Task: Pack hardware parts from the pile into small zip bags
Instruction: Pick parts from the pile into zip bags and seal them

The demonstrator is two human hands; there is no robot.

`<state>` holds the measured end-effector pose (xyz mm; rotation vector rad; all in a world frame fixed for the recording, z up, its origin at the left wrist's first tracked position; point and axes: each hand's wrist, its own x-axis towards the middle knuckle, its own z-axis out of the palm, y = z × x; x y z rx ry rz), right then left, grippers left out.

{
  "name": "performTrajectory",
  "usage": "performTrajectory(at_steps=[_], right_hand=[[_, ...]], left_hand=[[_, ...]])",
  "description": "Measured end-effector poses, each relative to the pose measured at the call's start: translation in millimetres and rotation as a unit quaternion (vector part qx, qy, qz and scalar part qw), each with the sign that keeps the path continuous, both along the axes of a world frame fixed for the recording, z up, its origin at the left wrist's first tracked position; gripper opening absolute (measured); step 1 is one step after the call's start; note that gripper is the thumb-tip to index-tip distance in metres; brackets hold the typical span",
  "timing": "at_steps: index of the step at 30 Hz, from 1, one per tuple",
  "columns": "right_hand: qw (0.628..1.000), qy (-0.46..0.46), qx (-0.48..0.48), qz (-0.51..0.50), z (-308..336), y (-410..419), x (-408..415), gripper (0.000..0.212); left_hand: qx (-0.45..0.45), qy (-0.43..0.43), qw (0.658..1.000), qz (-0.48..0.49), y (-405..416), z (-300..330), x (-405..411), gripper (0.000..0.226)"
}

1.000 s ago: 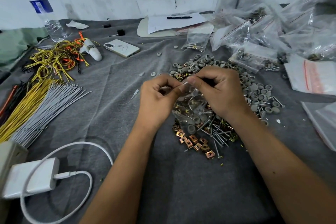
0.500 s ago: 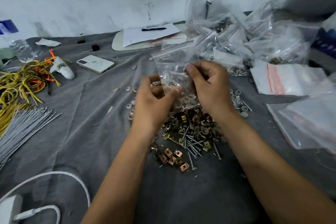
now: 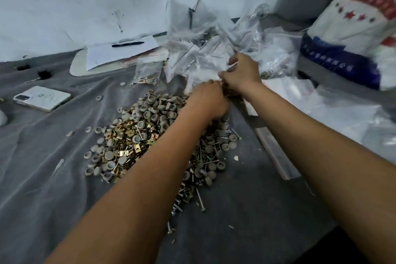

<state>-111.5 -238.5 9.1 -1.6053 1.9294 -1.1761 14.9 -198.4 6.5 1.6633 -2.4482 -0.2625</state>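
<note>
Fingers (image 3: 224,75) of both hands curled on a zip bag (image 3: 201,75) beside the bag heap (image 3: 216,47).

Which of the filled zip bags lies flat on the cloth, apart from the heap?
The small zip bag lying alone below the paper sheet, left of the bag heap, with parts gathered at its bottom.

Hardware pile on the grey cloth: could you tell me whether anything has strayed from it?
Yes: a few grey caps lie apart beyond the hardware pile, and loose screws trail off its near edge.
</note>
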Motion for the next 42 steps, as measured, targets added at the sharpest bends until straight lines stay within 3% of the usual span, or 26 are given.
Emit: performTrajectory(at_steps=[4,7,8,10,13,16,20,23,26,28,31,36,39,42], right_hand=[[0.992,0.011,0.091,0.085,12.0,48.3,-56.9,0.016],[0.966,0.138,0.179,0.123,21.3,95.8,-94.5,0.018],[0.954,0.181,0.206,0.122,23.8,110.5,-105.2,0.021],[0.923,0.239,0.279,0.119,26.4,134.8,-116.9,0.031],[0.88,0.305,0.347,0.108,14.6,156.5,-122.2,0.049],[0.907,0.296,0.276,0.119,-1.1,160.7,-122.6,0.04],[0.934,0.237,0.203,0.173,-7.6,162.3,-125.5,0.024],[0.96,0.172,0.155,0.158,-7.3,164.0,-128.4,0.018],[0.983,0.093,0.099,0.121,-1.7,165.3,-132.0,0.018],[0.987,0.096,0.073,0.103,4.1,165.7,-133.2,0.018],[0.977,0.123,0.102,0.143,11.5,168.6,-122.6,0.025],[0.908,0.277,0.231,0.214,10.0,175.0,-93.1,0.045],[0.895,0.302,0.248,0.216,13.5,179.6,-85.2,0.049],[0.905,0.312,0.207,0.2,16.7,178.9,-74.4,0.03]], left_hand=[[0.008,-0.054,0.998,0.006,-3.4,-11.1,-13.2,0.053],[-0.025,0.015,0.999,0.023,12.9,-3.5,-34.0,0.032],[-0.044,0.052,0.998,0.016,23.2,-1.8,-43.9,0.022],[-0.047,0.112,0.993,-0.002,46.3,-1.4,-62.3,0.022],[0.008,0.1,0.994,-0.045,74.5,-11.7,-84.5,0.02],[0.013,0.068,0.997,-0.038,84.2,-23.1,-88.3,0.023],[0.036,0.198,0.979,0.032,86.8,-27.5,-77.5,0.024],[0.033,0.261,0.962,0.068,90.3,-26.8,-70.6,0.022],[0.007,0.247,0.966,0.069,92.4,-26.9,-68.2,0.02],[0.004,0.219,0.974,0.057,90.8,-28.2,-68.6,0.021],[0.004,0.162,0.986,0.037,89.4,-27.5,-71.3,0.023],[0.036,0.069,0.997,0.021,82.7,-23.5,-70.7,0.01],[0.116,0.147,0.982,0.036,72.3,-13.9,-66.2,0.019],[0.203,0.275,0.937,0.078,63.1,-0.2,-64.1,0.009]])
